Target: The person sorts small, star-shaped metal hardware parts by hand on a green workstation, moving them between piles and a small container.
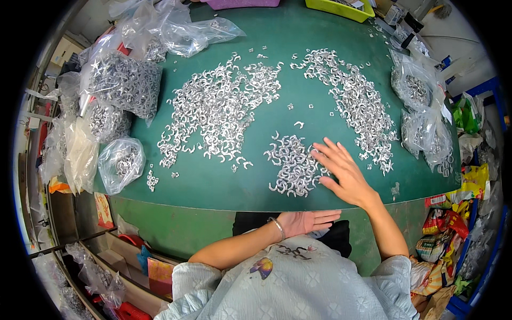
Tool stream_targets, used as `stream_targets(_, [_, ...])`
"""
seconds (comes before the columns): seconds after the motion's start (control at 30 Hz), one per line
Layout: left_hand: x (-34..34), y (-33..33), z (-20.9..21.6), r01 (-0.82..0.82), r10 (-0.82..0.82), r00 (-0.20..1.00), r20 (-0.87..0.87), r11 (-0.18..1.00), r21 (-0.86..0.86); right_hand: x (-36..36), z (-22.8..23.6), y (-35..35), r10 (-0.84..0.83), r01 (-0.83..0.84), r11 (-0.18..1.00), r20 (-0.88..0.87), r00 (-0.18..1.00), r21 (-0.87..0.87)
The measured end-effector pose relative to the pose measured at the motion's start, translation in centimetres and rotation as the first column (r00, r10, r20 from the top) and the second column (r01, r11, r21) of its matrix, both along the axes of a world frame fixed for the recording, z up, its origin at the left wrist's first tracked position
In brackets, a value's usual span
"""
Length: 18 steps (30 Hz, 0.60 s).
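Note:
A small heap of silver crescent-shaped metal pieces lies near the front edge of the green table. My right hand rests at the heap's right side, fingers stretched out and touching its edge. Below the table's front edge, my left hand is held palm up with its fingers extended, and nothing shows in it. A bracelet circles the left wrist. Beyond the heap spread two larger piles of similar pieces, a wide left pile and a long right pile.
Clear plastic bags of metal pieces crowd the table's left side, with a small open bag nearer me. More filled bags line the right edge. At the far edge stand a purple tray and a yellow-green tray.

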<state>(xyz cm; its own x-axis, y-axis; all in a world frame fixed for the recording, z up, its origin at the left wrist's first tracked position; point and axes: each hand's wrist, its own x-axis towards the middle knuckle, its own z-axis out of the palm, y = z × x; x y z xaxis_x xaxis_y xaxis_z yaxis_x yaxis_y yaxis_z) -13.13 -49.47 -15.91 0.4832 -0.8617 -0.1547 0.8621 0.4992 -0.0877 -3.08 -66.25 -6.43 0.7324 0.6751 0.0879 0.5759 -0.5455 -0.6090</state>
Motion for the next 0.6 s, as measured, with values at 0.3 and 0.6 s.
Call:
stream_targets(0.3, [-0.7, -0.9, -1.8, -0.129, 0.097, 0.984, -0.148, 0.968, -0.218, -5.1, 0.1, -0.7, 0.004, -0.006, 0.999, -0.069, 0.998, -0.037])
stream_targets(0.6, [-0.6, -0.8, 0.7, -0.193, 0.174, 0.867, -0.467, 0.981, 0.007, -10.8, -0.4, -0.6, 0.028, -0.031, 0.999, -0.092, 0.995, -0.03])
